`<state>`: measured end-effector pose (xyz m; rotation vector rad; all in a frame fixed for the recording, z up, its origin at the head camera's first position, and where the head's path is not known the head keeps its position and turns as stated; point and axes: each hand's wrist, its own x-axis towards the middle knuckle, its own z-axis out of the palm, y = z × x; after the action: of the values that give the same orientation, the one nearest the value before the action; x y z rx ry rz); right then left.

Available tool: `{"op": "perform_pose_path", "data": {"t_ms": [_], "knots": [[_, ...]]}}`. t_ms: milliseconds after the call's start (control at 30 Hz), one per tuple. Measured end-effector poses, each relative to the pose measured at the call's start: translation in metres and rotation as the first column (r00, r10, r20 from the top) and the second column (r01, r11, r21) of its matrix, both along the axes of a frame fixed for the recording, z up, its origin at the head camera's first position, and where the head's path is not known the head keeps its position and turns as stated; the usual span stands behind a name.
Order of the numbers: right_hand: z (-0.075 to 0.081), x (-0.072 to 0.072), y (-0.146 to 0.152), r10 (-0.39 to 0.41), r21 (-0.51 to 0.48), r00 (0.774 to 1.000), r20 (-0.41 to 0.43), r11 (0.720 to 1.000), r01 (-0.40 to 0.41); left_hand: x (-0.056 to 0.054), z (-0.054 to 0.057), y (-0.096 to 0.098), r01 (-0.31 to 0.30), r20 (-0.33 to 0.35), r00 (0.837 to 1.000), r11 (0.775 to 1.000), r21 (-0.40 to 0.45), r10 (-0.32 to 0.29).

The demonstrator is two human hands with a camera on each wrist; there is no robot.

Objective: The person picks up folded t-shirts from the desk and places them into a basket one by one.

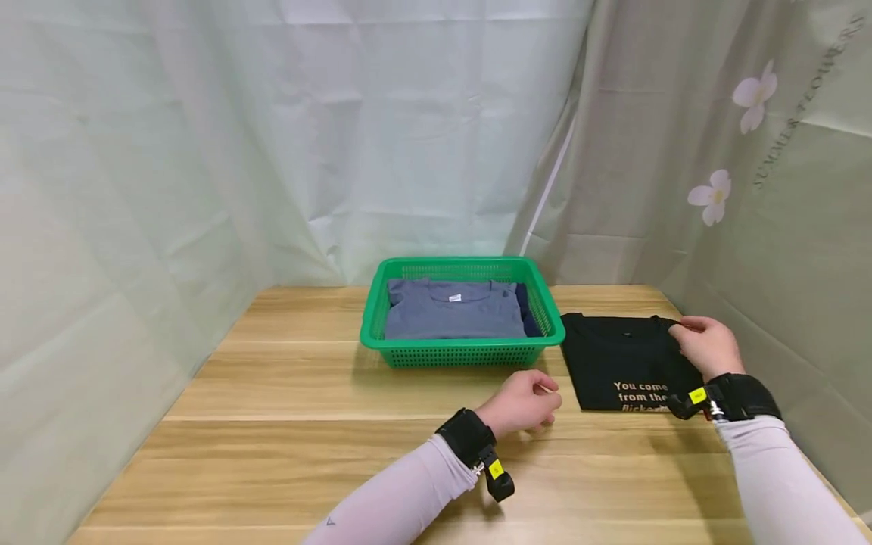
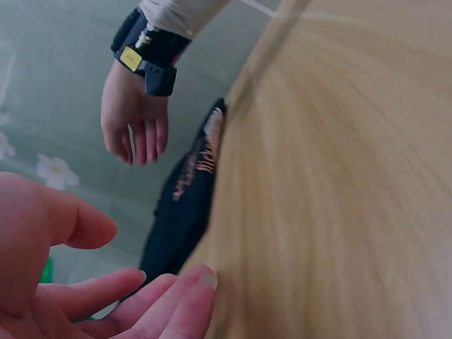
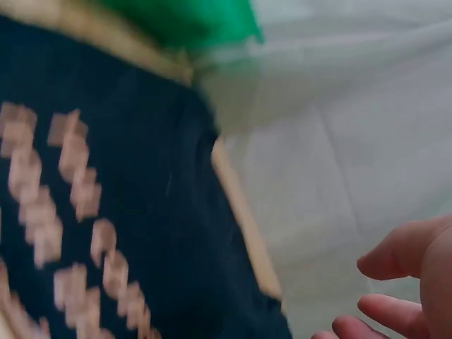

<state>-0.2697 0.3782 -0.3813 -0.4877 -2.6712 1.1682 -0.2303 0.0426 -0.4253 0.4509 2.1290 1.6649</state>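
Black printed T-shirt (image 1: pixel 602 356): apparently folded; lies flat at the right of the wooden table (image 1: pixel 272 454), neckline toward the far side.
Green plastic basket (image 1: pixel 470 344): stands left of the T-shirt, just beside it; contains a gray shirt (image 1: pixel 450 318) and, at that shirt's right, a dark blue garment (image 1: pixel 531 322).
Left hand (image 1: pixel 521 401): in front of the basket's right end; fingers loosely curved, thumb apart, nothing gripped.
T-shirt handling: expected light, soft and limp, not fragile; likely to sag if lifted by one point.
T-shirt hold points: both shoulder corners or opposite side edges, pinched through all layers.
Right hand (image 1: pixel 711 347): at the T-shirt's far right corner; thumb and fingers parted, no grip; contact cannot be determined.
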Motion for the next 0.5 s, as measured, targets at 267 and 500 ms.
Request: {"op": "perform_pose_path", "data": {"t_ms": [267,500], "knots": [[-0.017,0.014,0.042,-0.108,0.258,0.991,0.085,0.963,0.083,-0.003,-0.006,0.030,-0.112,0.033,0.993,0.993,-0.026,0.113],[-0.031,0.022,0.058,-0.131,0.319,0.964,0.231,0.946,0.053,-0.006,-0.004,0.050,-0.166,0.006,0.986,0.979,-0.121,0.168]]}}
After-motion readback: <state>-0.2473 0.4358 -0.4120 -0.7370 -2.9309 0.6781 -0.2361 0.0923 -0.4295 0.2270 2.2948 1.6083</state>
